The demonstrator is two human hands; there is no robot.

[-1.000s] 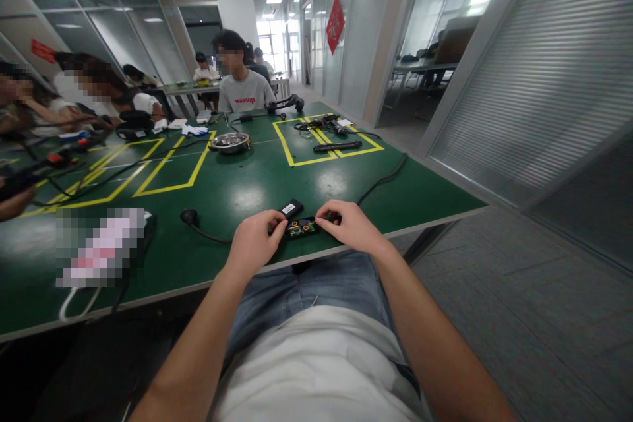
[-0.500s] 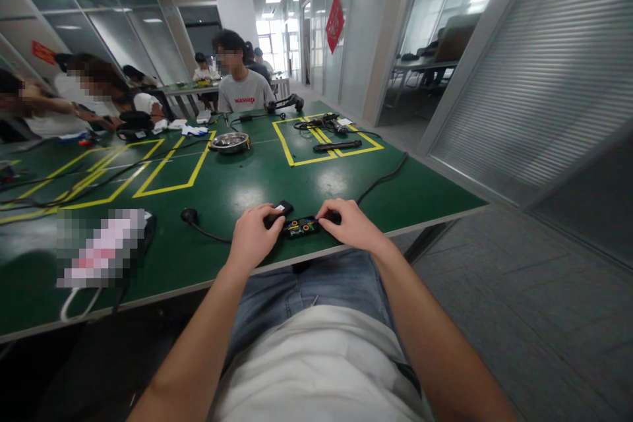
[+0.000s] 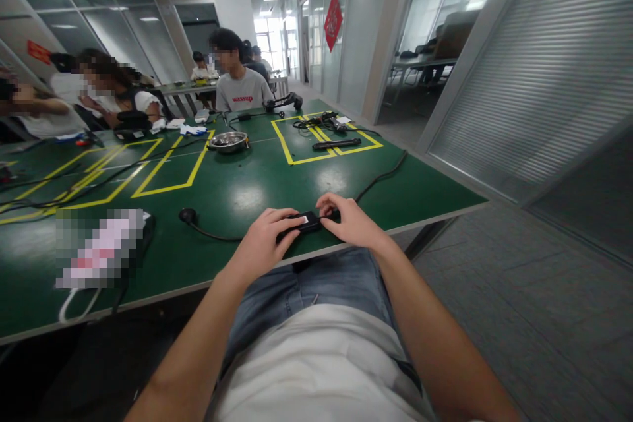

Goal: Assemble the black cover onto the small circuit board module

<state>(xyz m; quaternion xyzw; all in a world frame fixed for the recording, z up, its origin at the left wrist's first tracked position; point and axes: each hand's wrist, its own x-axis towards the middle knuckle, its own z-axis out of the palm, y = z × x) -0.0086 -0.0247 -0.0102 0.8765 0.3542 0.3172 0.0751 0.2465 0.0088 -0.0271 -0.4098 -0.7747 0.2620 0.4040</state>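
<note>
A small black case (image 3: 311, 220) with a white label on top lies near the front edge of the green table (image 3: 435, 194). My left hand (image 3: 265, 237) is closed on its left part, fingers over the top and thumb along the near side. At the right end of the case my right hand (image 3: 348, 221) has its thumb and index finger together, with the other fingers curled; what they pinch is too small to make out. A black cable (image 3: 380, 178) runs from behind my right hand to the back right. Another cable with a black plug (image 3: 188, 215) comes out on the left.
A metal bowl (image 3: 228, 141) stands farther back. Yellow tape frames on the table hold cables and a black bar (image 3: 337, 144) at the back right. A blurred pinkish object (image 3: 106, 247) lies at the left. A person (image 3: 243, 87) sits across the table; others sit at the left.
The labelled black cover has moved right and down onto the open case, and the coloured parts inside are now hidden. My left hand has shifted right with it.
</note>
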